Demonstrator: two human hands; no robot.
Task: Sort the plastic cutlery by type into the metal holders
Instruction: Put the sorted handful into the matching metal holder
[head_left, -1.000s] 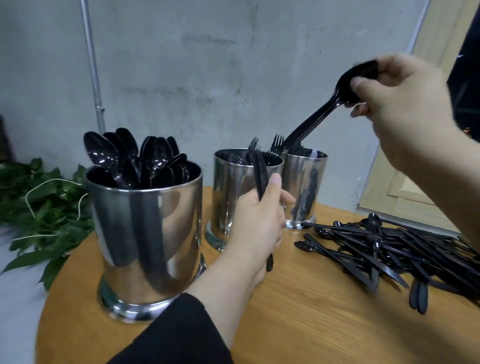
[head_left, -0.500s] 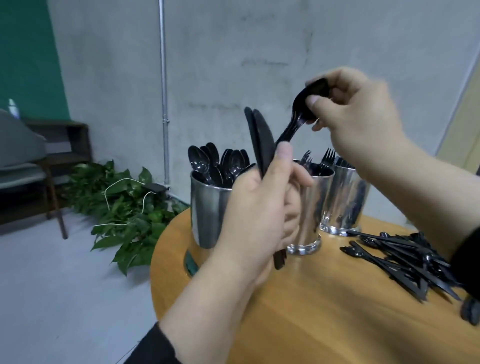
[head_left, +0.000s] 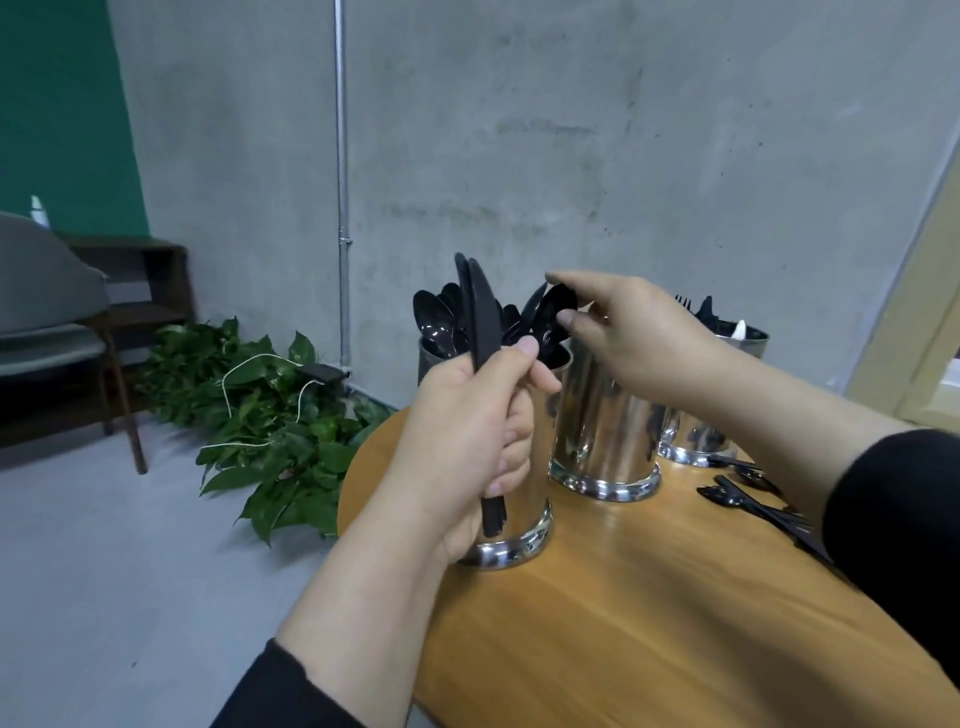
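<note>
Left hand (head_left: 462, 415) grips 2 upright black knives (head_left: 480, 317) — right hand (head_left: 639, 338) pinches a spoon (head_left: 556, 306) over the spoon holder (head_left: 524, 540) on the surface (head_left: 649, 597).

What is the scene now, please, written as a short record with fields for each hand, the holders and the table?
left hand: left hand grips upright black knives
right hand: right hand pinches a black spoon over the spoon holder
holders: three; middle holder, far holder with forks
table: wooden table, loose cutlery pile at right
</note>
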